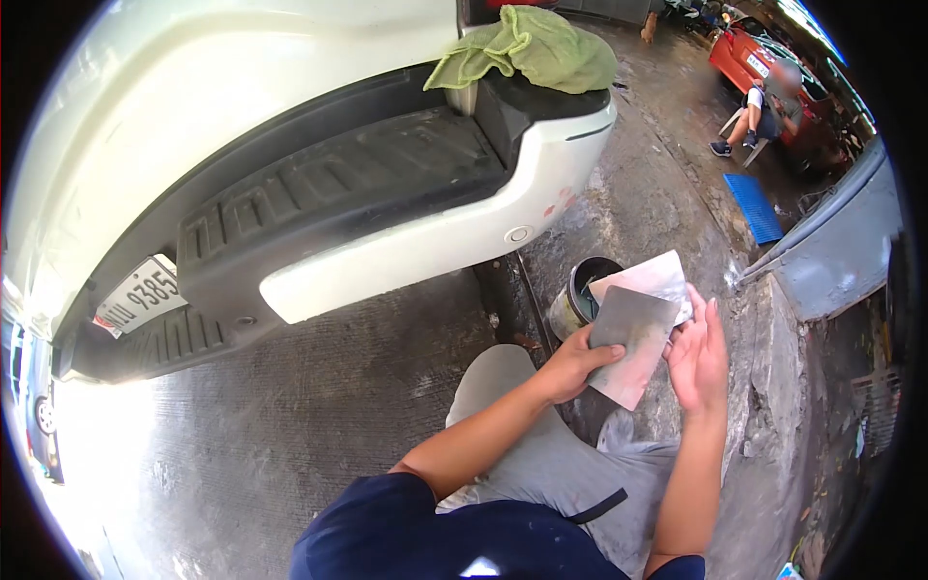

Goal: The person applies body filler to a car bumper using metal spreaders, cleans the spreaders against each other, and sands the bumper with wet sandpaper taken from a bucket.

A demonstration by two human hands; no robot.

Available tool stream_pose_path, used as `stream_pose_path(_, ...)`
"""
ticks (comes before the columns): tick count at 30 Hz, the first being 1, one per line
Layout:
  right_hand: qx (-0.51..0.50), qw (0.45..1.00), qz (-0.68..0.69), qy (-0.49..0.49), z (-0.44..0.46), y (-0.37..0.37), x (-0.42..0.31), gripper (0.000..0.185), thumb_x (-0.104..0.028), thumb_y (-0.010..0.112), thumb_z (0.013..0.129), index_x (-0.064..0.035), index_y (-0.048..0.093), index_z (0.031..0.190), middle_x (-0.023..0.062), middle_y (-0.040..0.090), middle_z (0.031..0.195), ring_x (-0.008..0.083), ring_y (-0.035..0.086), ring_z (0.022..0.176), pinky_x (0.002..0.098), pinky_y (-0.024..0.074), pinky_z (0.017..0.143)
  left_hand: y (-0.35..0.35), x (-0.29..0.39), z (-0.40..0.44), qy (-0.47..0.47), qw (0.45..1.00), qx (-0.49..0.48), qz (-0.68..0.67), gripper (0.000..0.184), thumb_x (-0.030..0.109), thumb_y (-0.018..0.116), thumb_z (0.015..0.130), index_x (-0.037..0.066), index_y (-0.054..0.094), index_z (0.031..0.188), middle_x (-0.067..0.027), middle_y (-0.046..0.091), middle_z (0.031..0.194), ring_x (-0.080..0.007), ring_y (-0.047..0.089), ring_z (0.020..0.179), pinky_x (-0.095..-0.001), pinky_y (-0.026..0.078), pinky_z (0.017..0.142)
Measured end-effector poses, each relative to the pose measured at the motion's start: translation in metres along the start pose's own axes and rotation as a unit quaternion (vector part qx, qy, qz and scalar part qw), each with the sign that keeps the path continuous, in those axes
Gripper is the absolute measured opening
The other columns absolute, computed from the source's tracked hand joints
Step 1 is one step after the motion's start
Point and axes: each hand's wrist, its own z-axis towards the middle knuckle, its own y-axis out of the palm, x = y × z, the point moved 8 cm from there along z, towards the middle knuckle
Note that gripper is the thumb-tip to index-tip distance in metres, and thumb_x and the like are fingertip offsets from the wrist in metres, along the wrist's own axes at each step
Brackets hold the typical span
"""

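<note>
My left hand is closed on a sheet of sandpaper, its thumb pressed on the face. This sheet is dark grey at the top and pinkish, wet-looking lower down. A paler, pinkish-white piece shows behind its upper edge; I cannot tell whether it is a fold of the same sheet. My right hand is palm up with its fingers apart, at the right edge of the sheets. Some of its fingertips are partly hidden there. Just behind the sheets stands a bucket with dark contents.
A white vehicle's rear bumper with a black step fills the upper left, reddish marks near its corner. A green cloth lies on top. A seated person, a red car and a blue mat are at the upper right.
</note>
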Motion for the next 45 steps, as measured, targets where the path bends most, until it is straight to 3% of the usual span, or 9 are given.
stream_pose_path(10, 0.116, 0.978, 0.129, -0.111, 0.019, -0.141, 0.006, 0.035, -0.016, 0.057, 0.104, 0.0049, 0.057, 0.131, 0.0165, 0.064, 0.132, 0.0265, 0.062, 0.121, 0.0444, 0.0446, 0.110, -0.001, -0.052, 0.045, -0.026, 0.992, 0.098, 0.074, 0.050, 0.018, 0.073, 0.094, 0.000, 0.052, 0.135, -0.0088, 0.067, 0.123, -0.0167, 0.066, 0.111, -0.0360, 0.052, 0.098)
stream_pose_path(14, 0.196, 0.941, -0.239, -0.137, -0.024, -0.160, -0.018, 0.040, -0.012, 0.054, 0.104, 0.0065, 0.053, 0.139, 0.0179, 0.064, 0.130, 0.0290, 0.059, 0.125, 0.0435, 0.0432, 0.112, -0.026, -0.057, 0.072, 0.039, 0.980, 0.191, 0.024, 0.041, 0.016, 0.062, 0.100, 0.000, 0.049, 0.135, -0.0145, 0.067, 0.118, -0.0256, 0.070, 0.105, -0.0407, 0.058, 0.093)
stream_pose_path(17, 0.017, 0.796, -0.542, -0.270, -0.040, -0.092, -0.037, 0.050, 0.000, 0.055, 0.096, 0.0012, 0.050, 0.146, 0.0176, 0.061, 0.132, 0.0345, 0.055, 0.130, 0.0442, 0.0430, 0.111, 0.009, -0.051, 0.080, 0.040, 0.970, 0.234, 0.047, 0.035, 0.015, 0.060, 0.100, 0.001, 0.052, 0.131, -0.0139, 0.067, 0.114, -0.0266, 0.071, 0.101, -0.0430, 0.062, 0.083)
stream_pose_path(27, -0.150, 0.707, -0.645, -0.250, 0.007, -0.182, -0.002, 0.057, 0.008, 0.057, 0.085, -0.0207, 0.064, 0.134, 0.0145, 0.056, 0.137, 0.0372, 0.053, 0.130, 0.0511, 0.0444, 0.109, 0.023, -0.057, 0.051, 0.173, 0.899, 0.379, 0.138, 0.033, 0.010, 0.059, 0.099, -0.003, 0.050, 0.128, -0.0162, 0.067, 0.110, -0.0261, 0.073, 0.089, -0.0417, 0.065, 0.062)
stream_pose_path(30, -0.129, 0.713, -0.629, -0.281, 0.004, -0.185, -0.031, 0.051, 0.004, 0.056, 0.087, -0.0196, 0.066, 0.132, 0.0114, 0.057, 0.140, 0.0351, 0.051, 0.134, 0.0569, 0.0366, 0.115, 0.046, -0.065, 0.043, 0.119, 0.846, 0.354, 0.381, 0.036, 0.014, 0.062, 0.100, -0.005, 0.051, 0.129, -0.0125, 0.068, 0.107, -0.0191, 0.069, 0.098, -0.0371, 0.059, 0.083)
stream_pose_path(33, -0.196, 0.687, -0.624, -0.316, -0.004, -0.168, -0.032, 0.049, -0.001, 0.057, 0.089, -0.0180, 0.065, 0.134, 0.0074, 0.057, 0.143, 0.0327, 0.049, 0.138, 0.0622, 0.0290, 0.118, 0.090, -0.078, 0.049, 0.098, 0.787, 0.382, 0.475, 0.030, 0.014, 0.062, 0.101, -0.005, 0.056, 0.123, -0.0083, 0.068, 0.103, -0.0118, 0.064, 0.096, -0.0284, 0.053, 0.084)
stream_pose_path(37, -0.264, 0.676, -0.591, -0.352, -0.027, -0.156, -0.023, 0.046, -0.005, 0.058, 0.090, -0.0182, 0.064, 0.133, 0.0053, 0.058, 0.141, 0.0312, 0.050, 0.136, 0.0630, 0.0317, 0.116, 0.088, -0.074, 0.047, 0.254, 0.742, 0.420, 0.456, 0.030, 0.012, 0.061, 0.101, -0.007, 0.058, 0.125, -0.0075, 0.071, 0.095, -0.0094, 0.060, 0.084, -0.0262, 0.050, 0.074)
stream_pose_path(42, -0.336, 0.691, -0.528, -0.362, -0.042, -0.159, -0.012, 0.047, -0.002, 0.058, 0.089, -0.0170, 0.064, 0.133, 0.0081, 0.058, 0.137, 0.0325, 0.052, 0.132, 0.0570, 0.0384, 0.113, 0.105, -0.059, 0.026, 0.309, 0.600, 0.526, 0.517, 0.035, 0.018, 0.062, 0.103, -0.007, 0.056, 0.127, -0.0116, 0.072, 0.104, -0.0162, 0.065, 0.094, -0.0312, 0.051, 0.086)
stream_pose_path(45, -0.293, 0.737, -0.503, -0.344, -0.029, -0.180, -0.019, 0.057, 0.006, 0.057, 0.085, -0.0173, 0.062, 0.137, 0.0151, 0.055, 0.134, 0.0369, 0.053, 0.128, 0.0505, 0.0424, 0.111, 0.118, -0.047, 0.034, 0.330, 0.683, 0.458, 0.463, 0.032, 0.019, 0.061, 0.104, -0.004, 0.057, 0.126, -0.0108, 0.068, 0.115, -0.0157, 0.063, 0.102, -0.0316, 0.050, 0.092)
